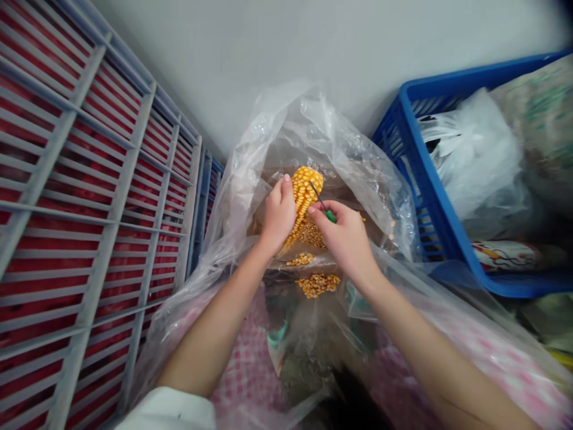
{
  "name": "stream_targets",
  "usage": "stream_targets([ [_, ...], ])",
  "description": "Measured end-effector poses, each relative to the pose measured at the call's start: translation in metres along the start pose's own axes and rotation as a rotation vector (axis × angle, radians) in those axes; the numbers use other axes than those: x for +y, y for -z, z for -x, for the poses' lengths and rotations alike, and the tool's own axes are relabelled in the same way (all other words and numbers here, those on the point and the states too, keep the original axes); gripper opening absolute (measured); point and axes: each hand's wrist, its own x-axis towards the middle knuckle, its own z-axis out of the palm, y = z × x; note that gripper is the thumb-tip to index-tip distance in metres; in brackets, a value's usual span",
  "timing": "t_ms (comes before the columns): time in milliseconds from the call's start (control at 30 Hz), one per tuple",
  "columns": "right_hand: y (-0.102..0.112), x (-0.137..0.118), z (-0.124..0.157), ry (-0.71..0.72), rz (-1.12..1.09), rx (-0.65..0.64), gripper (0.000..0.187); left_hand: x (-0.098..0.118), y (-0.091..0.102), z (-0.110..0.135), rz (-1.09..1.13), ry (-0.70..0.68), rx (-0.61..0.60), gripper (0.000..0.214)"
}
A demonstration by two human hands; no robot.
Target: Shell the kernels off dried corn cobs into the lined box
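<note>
My left hand [277, 216] is wrapped round a yellow corn cob [305, 190], held upright over the mouth of a big clear plastic bag [358, 161]. My right hand [344, 234] pinches a small tool with a green handle [330, 215]; its thin dark shaft [317, 194] rests against the cob's kernels. Loose yellow kernels [317, 285] lie in small heaps on the plastic below the hands. Both forearms reach in from the bottom of the view.
A grey slatted crate with red contents [89, 209] stands close on the left. A blue plastic crate [430, 197] with bags and packets sits on the right. Pink checked cloth [250, 364] shows under the plastic. A pale wall [268, 54] is behind.
</note>
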Motion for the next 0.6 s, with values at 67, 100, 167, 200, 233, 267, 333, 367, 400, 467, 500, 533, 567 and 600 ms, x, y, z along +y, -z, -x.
stream_targets([
  [67, 0.001, -0.002, 0.002, 0.061, 0.128, 0.018, 0.020, -0.001, 0.000, -0.001, 0.000, -0.005, 0.001, 0.039],
  [100, 0.001, -0.003, 0.002, 0.076, 0.165, 0.024, 0.021, -0.002, 0.000, -0.001, 0.002, -0.013, -0.002, 0.039],
  [167, 0.002, -0.003, 0.003, 0.092, 0.203, 0.032, 0.021, -0.002, 0.001, 0.000, 0.009, -0.021, -0.005, 0.039],
  [200, 0.002, -0.003, 0.002, 0.094, 0.202, 0.032, 0.021, -0.001, 0.001, 0.000, 0.013, -0.017, -0.004, 0.039],
  [233, 0.002, -0.002, 0.001, 0.090, 0.180, 0.026, 0.021, 0.000, 0.001, 0.000, 0.019, -0.008, -0.002, 0.038],
  [267, 0.002, 0.000, 0.000, 0.078, 0.135, 0.012, 0.021, 0.001, 0.001, 0.000, 0.026, 0.006, 0.001, 0.038],
  [333, 0.002, 0.003, -0.002, 0.035, 0.013, -0.029, 0.024, 0.005, 0.002, 0.001, 0.044, 0.045, 0.006, 0.036],
  [367, 0.002, 0.004, -0.003, 0.016, -0.042, -0.043, 0.026, 0.007, 0.002, 0.001, 0.053, 0.068, 0.007, 0.036],
  [400, 0.002, 0.005, -0.004, 0.005, -0.074, -0.049, 0.027, 0.008, 0.003, 0.000, 0.063, 0.091, 0.008, 0.036],
  [467, 0.003, 0.003, -0.004, 0.022, -0.058, -0.034, 0.025, 0.009, 0.003, -0.001, 0.083, 0.130, 0.002, 0.036],
  [500, 0.003, 0.002, -0.004, 0.044, -0.023, -0.023, 0.023, 0.008, 0.004, -0.002, 0.093, 0.144, -0.004, 0.037],
  [533, 0.004, -0.001, -0.003, 0.069, 0.015, -0.016, 0.022, 0.007, 0.004, -0.003, 0.103, 0.154, -0.008, 0.038],
  [567, 0.005, -0.003, -0.003, 0.095, 0.053, -0.015, 0.021, 0.005, 0.004, -0.004, 0.111, 0.157, -0.012, 0.039],
  [600, 0.005, -0.005, -0.002, 0.120, 0.091, -0.020, 0.020, 0.003, 0.005, -0.005, 0.114, 0.156, -0.014, 0.040],
])
